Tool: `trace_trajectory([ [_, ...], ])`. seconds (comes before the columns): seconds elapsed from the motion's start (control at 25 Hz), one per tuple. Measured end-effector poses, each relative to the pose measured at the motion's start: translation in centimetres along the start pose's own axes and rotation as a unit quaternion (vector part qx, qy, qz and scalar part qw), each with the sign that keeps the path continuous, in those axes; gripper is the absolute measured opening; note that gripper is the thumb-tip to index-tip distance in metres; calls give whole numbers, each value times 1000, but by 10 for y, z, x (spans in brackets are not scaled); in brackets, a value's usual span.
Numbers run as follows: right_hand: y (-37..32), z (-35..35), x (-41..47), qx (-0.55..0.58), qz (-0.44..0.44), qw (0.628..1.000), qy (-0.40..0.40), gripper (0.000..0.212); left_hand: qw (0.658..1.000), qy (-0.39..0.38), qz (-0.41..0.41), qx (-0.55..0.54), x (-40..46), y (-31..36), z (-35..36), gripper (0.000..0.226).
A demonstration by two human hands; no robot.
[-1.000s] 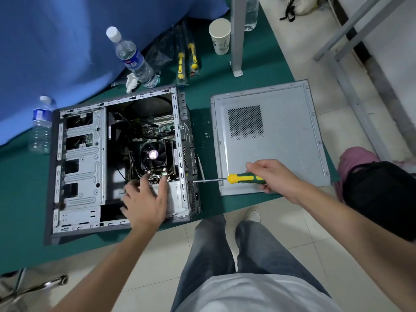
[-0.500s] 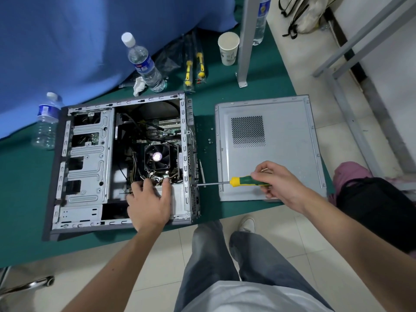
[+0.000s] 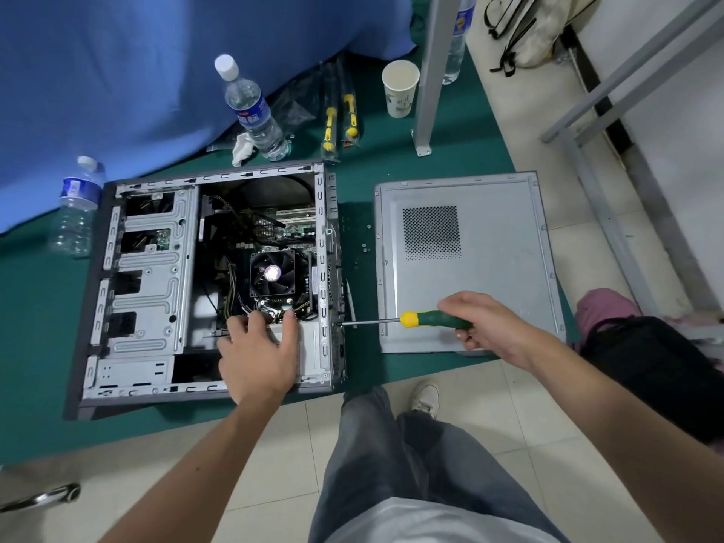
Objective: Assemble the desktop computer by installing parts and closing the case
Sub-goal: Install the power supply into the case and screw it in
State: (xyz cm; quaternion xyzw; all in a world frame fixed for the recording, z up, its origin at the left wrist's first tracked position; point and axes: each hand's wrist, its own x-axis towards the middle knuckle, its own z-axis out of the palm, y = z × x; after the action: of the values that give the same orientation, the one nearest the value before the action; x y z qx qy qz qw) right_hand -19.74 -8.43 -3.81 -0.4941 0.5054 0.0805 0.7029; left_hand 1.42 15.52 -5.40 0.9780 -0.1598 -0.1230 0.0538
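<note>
An open grey computer case (image 3: 145,291) lies on its side on the green table, its fan (image 3: 272,273) and boards showing. My left hand (image 3: 256,352) lies flat, fingers spread, on the silver power supply (image 3: 311,346) in the case's near right corner. My right hand (image 3: 484,325) grips the green and yellow handle of a screwdriver (image 3: 407,319), held level. Its tip touches the case's rear panel at the power supply. The loose side panel (image 3: 489,307) lies flat to the right of the case, under my right hand.
Several small screws (image 3: 365,248) lie between case and panel. Behind the case stand two water bottles (image 3: 254,111) (image 3: 76,207), a paper cup (image 3: 399,88), two packed screwdrivers (image 3: 339,119) and a metal post (image 3: 429,72). A dark bag (image 3: 658,370) sits at right on the floor.
The view has shifted, so the case and panel sit lower in frame. My hands keep their hold on the power supply and the screwdriver, whose tip stays at the rear panel.
</note>
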Motion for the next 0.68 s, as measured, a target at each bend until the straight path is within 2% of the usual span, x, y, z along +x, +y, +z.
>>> trace_trajectory([
  [0.08,-2,-3,-1,38,-12,999,-10,12,1000,3,0,-2,0,1,-1,62],
  [0.2,-3,4,1,-69,-18,996,57,42,1000,-1,-2,0,0,2,-1,61],
  [0.24,-3,5,2,-66,-8,996,52,44,1000,-1,-3,-1,0,2,-1,60],
  [0.28,-2,3,1,-33,0,999,26,38,1000,-1,-5,-2,0,2,-1,60],
  [0.36,-1,-4,0,50,-7,998,-31,10,1000,-4,-5,-3,0,2,-1,61],
  [0.4,0,-5,-1,51,-24,998,-30,7,1000,-3,-4,-3,0,3,-1,61],
  [0.44,-1,-4,-2,24,-34,999,-12,10,1000,-4,-5,-3,0,3,-2,61],
  [0.52,-2,3,-2,-57,-23,998,30,33,1000,-5,-5,-4,0,3,-2,61],
  [0.6,-2,3,-4,-58,19,998,8,47,1000,-3,-5,-4,-1,3,-2,61],
  [0.68,1,-3,-5,6,28,999,-33,27,1000,-2,-4,-8,-1,3,-2,61],
])
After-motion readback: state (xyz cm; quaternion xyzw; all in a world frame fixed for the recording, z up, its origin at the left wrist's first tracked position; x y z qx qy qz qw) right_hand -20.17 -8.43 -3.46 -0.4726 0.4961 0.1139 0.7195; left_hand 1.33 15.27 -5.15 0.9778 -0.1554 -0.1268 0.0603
